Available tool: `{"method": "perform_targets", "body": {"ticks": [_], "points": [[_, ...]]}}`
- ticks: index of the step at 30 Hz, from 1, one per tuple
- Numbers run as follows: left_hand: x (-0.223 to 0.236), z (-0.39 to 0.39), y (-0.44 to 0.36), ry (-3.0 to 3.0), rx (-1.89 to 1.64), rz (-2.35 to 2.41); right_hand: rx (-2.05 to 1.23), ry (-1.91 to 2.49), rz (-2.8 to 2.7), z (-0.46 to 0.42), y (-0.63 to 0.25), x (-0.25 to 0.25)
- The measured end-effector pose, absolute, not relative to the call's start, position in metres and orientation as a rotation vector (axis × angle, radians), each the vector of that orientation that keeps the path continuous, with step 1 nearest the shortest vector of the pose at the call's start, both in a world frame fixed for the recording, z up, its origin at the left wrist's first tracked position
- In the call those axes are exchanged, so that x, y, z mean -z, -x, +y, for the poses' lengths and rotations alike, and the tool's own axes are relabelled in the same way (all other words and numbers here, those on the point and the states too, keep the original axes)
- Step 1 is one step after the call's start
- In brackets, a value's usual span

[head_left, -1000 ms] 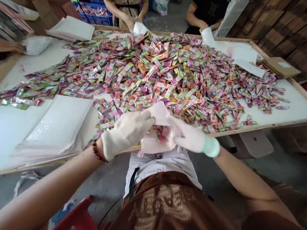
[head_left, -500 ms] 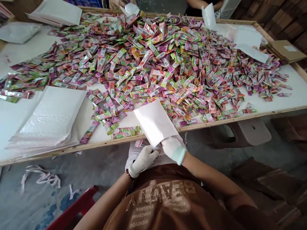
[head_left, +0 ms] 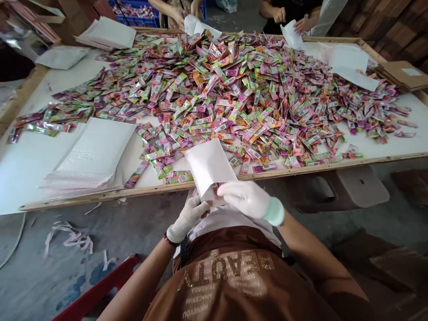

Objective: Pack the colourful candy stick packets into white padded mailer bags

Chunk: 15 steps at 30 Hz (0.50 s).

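A white mailer envelope point(head_left: 210, 164) slants over the table's front edge, its mouth towards my body. My left hand point(head_left: 190, 218), in a white glove, grips the mouth's left side between thumb and fingers. Inside the gaping mouth, a bit of colourful sachet point(head_left: 216, 188) shows. My right hand point(head_left: 245, 198), gloved with a mint cuff, is at the right of the mouth, fingers stretched out and slightly blurred; I see nothing held in it. Just beyond the envelope spreads a large heap of fruit-coloured stick sachets point(head_left: 240, 93).
A stack of white mailers point(head_left: 96, 142) lies left on the wood-rimmed table point(head_left: 147, 189). Across it, a co-worker's hands point(head_left: 182, 15) hold a white bag, and another person's hands point(head_left: 301, 26) hold an envelope. A red stool point(head_left: 100, 290) and brown stool point(head_left: 361, 185) stand below.
My right hand has drawn back from inside the envelope's mouth, out to the right. The mouth now gapes with a sachet showing. The view has shifted, revealing more of the far side.
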State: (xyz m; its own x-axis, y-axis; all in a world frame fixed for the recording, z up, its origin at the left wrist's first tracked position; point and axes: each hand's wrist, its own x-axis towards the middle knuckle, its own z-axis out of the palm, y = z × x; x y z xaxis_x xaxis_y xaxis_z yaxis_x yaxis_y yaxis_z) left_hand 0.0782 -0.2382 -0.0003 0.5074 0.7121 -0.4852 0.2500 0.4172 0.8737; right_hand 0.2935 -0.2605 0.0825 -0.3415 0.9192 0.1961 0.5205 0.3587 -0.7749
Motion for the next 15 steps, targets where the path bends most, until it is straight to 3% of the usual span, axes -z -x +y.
{"method": "perform_targets", "body": {"ticks": [6, 10, 15], "points": [[0.009, -0.247, -0.081, -1.138, -0.447, 1.040, -0.633, 1.325, -2.096, -0.233, -0.255, -0.120], [0.025, -0.252, -0.076, -1.115, -0.472, 1.041, -0.793, 1.790, -2.135, -0.251, -0.241, -0.088], [0.027, -0.255, -0.082, -1.205, -0.475, 1.031, -0.750, 1.888, -2.014, -0.260, -0.245, -0.065]]}}
